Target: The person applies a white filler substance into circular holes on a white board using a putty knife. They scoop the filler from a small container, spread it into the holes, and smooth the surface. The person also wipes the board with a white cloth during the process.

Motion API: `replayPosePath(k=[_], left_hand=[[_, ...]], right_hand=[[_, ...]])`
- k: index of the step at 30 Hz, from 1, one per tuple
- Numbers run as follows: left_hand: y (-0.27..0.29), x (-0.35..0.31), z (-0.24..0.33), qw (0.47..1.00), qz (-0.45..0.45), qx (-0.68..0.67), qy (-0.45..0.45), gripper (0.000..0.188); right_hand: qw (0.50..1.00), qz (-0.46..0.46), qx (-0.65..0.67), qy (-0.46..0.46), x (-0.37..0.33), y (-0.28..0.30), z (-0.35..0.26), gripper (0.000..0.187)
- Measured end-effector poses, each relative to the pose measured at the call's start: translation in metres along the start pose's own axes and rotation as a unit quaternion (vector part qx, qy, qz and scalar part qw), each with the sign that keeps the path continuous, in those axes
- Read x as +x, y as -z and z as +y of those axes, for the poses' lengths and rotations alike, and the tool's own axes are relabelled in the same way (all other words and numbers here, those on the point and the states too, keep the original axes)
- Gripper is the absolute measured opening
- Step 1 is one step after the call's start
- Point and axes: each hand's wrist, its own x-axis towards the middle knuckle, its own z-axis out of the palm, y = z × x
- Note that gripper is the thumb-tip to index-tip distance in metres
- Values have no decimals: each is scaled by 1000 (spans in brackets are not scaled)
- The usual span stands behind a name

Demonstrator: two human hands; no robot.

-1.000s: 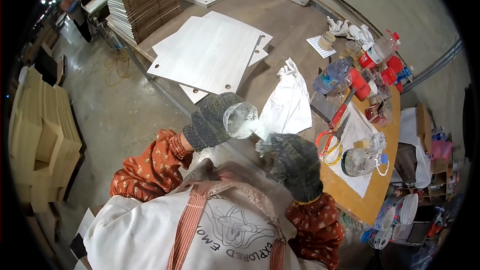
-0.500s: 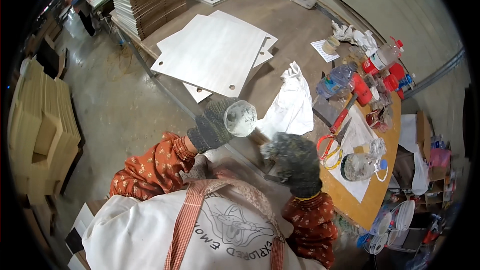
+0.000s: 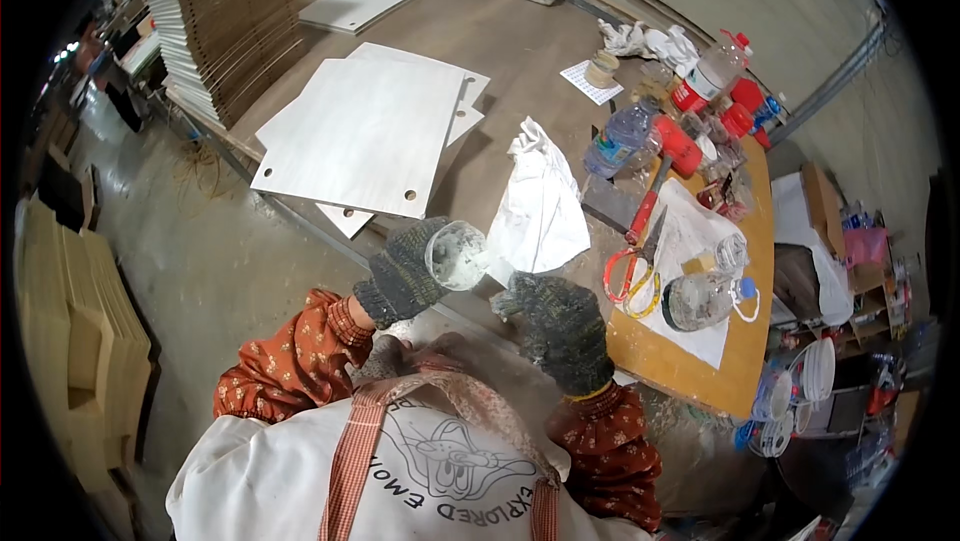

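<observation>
In dark knitted gloves, both my hands are close together just off the table's near edge. My left hand (image 3: 405, 276) is closed round a clear plastic cup (image 3: 440, 259), which is tilted so its mouth shows a whitish-grey paste inside. My right hand (image 3: 565, 331) is closed on a small flat-bladed tool (image 3: 501, 271); its pale end is at the cup's right rim, and the glove hides its handle. Beyond the hands, a crumpled white cloth (image 3: 540, 206) lies on the table. White panels with round corner holes (image 3: 355, 136) overlap on the table to its left.
A tall stack of panels (image 3: 225, 31) stands at the table's far left. On the right are a red-handled hammer (image 3: 660, 176), scissors (image 3: 635, 276), several bottles and a jar-like bottle with a blue cap (image 3: 697, 301). Stacked boards (image 3: 85, 341) stand on the floor at left.
The view has turned, shifting the table's things leftward. My right hand has moved left and the tool's end now meets the cup's rim. The cup stays in my left hand.
</observation>
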Motion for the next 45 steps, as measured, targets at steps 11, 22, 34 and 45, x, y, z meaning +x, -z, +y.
replayPosePath(k=[11,22,34,45], left_hand=[[-15,17,8,998,-25,-50,17,39],[-28,36,33,980,-189,-56,38,39],[-38,45,31,992,22,1,-122,37],[-10,44,41,977,-54,84,-186,25]], right_hand=[[955,139,-253,71,-11,13,-45,22],[830,74,-545,92,-41,16,-70,49],[866,205,-450,79,-66,33,-58,25],[946,40,-318,44,-37,44,-58,28]])
